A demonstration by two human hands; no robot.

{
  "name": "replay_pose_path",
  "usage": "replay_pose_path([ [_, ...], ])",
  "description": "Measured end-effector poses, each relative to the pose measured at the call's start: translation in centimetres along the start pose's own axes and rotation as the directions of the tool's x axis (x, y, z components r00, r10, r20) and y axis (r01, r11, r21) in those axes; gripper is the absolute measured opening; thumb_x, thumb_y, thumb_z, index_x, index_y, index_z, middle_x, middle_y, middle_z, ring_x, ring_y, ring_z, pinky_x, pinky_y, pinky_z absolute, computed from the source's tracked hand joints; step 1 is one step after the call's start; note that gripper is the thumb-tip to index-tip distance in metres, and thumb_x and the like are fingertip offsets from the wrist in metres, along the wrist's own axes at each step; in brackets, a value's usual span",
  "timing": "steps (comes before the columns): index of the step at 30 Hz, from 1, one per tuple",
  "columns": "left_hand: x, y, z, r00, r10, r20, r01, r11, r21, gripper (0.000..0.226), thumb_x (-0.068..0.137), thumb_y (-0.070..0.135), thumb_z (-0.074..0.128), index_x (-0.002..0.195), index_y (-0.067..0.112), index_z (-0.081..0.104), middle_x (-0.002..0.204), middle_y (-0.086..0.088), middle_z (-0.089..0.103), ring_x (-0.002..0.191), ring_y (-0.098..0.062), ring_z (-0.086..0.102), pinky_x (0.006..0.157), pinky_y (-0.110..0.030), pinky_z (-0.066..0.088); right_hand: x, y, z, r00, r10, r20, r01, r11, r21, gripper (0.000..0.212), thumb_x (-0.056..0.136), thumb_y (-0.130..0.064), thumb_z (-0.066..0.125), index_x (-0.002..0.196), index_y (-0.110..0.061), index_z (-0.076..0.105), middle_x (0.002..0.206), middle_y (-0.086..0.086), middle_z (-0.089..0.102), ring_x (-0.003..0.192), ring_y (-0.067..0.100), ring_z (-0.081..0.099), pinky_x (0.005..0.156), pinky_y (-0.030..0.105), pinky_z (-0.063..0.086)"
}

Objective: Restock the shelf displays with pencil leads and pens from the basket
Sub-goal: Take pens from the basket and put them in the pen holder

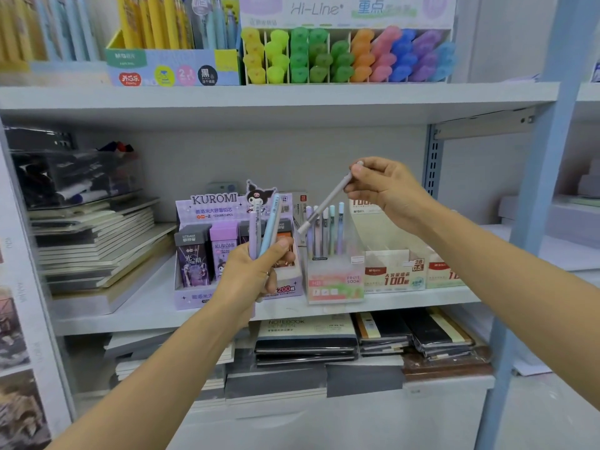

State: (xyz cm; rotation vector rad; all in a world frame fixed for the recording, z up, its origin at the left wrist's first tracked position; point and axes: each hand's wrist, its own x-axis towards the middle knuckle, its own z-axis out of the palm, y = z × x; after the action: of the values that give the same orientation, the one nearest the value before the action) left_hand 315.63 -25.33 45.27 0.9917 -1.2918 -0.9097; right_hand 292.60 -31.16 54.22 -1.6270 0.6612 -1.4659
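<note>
Both my hands are gripping pens. My right hand (386, 190) is pinching the top end of a pale grey pen (328, 199) between thumb and curled fingers, and the pen is slanting down to the left, its tip showing beside the leftmost pens of the clear Fruit Soda display box (334, 284) on the middle shelf (422, 300). That box is holding a row of pastel pens (331, 228) standing upright. My left hand (256, 274) is closing round a small bunch of pens (268, 228), lilac, blue and grey, pointing upward in front of the Kuromi display box (191, 298), which is holding pencil lead cases (194, 254) in black and purple. Just right of the clear box, a beige M&G lead box (393, 271) is sitting on the same shelf. Above, a compartmented Hi-Line display (344, 14) is holding highlighters (344, 56) sorted by colour.
</note>
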Motion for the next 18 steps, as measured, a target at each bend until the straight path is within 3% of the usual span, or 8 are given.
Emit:
replay_pose_path([
  [3, 0.2, -0.1, 0.9, 0.999, -0.005, -0.038, 0.002, 0.998, -0.059, 0.018, 0.086, 0.028, 0.071, 0.094, 0.012, 0.072, 0.047, 0.006, 0.057, 0.031, -0.005, 0.035, 0.033, -0.015, 0.027, -0.3, 0.7, -0.5, 0.997, 0.074, -0.006, -0.072, 0.988, 0.137, 0.007, 0.095, -0.005, 0.056, 0.096, -0.002, 0.062, 0.092, 0.014, 0.068, 0.079, 0.017, 0.07, 0.072, 0.02, 0.057],
  [6, 0.4, 0.2, 1.6, 0.992, -0.006, -0.125, -0.013, 0.988, -0.156, 0.029, 0.079, 0.033, 0.074, 0.09, 0.007, 0.069, 0.04, 0.006, 0.046, 0.03, -0.005, 0.034, 0.032, -0.016, 0.028, -1.2, 2.1, -0.2, 0.99, 0.134, 0.045, -0.14, 0.975, 0.174, 0.006, 0.092, -0.003, 0.058, 0.097, 0.0, 0.061, 0.094, 0.017, 0.07, 0.083, 0.021, 0.072, 0.071, 0.02, 0.057],
  [10, 0.7, 1.3, 1.4, 0.969, 0.074, -0.237, -0.133, 0.961, -0.242, 0.026, 0.079, 0.034, 0.073, 0.083, 0.008, 0.07, 0.041, 0.004, 0.046, 0.032, -0.005, 0.035, 0.032, -0.015, 0.027, -2.3, 2.6, -0.4, 0.955, 0.199, 0.221, -0.194, 0.98, -0.043, 0.025, 0.081, -0.011, 0.069, 0.101, 0.003, 0.063, 0.093, 0.017, 0.072, 0.081, 0.023, 0.071, 0.069, 0.022, 0.058],
  [13, 0.7, 2.0, 1.3, 0.958, 0.118, -0.259, -0.195, 0.936, -0.294, 0.028, 0.07, 0.037, 0.075, 0.078, 0.012, 0.066, 0.044, 0.002, 0.048, 0.031, -0.006, 0.037, 0.031, -0.016, 0.028, -3.5, 3.0, 0.4, 0.862, 0.291, 0.415, -0.214, 0.951, -0.222, 0.025, 0.083, -0.015, 0.067, 0.105, -0.002, 0.066, 0.098, 0.018, 0.072, 0.083, 0.024, 0.071, 0.069, 0.022, 0.058],
  [18, -0.6, 1.6, 1.9, 0.977, 0.103, -0.186, -0.15, 0.954, -0.258, 0.016, 0.071, 0.031, 0.076, 0.084, 0.022, 0.071, 0.04, 0.003, 0.044, 0.031, -0.007, 0.035, 0.032, -0.015, 0.025, -4.6, 3.7, 2.9, 0.79, 0.269, 0.551, -0.182, 0.961, -0.209, 0.017, 0.095, -0.015, 0.056, 0.108, -0.004, 0.062, 0.102, 0.016, 0.073, 0.09, 0.025, 0.072, 0.076, 0.026, 0.059],
])
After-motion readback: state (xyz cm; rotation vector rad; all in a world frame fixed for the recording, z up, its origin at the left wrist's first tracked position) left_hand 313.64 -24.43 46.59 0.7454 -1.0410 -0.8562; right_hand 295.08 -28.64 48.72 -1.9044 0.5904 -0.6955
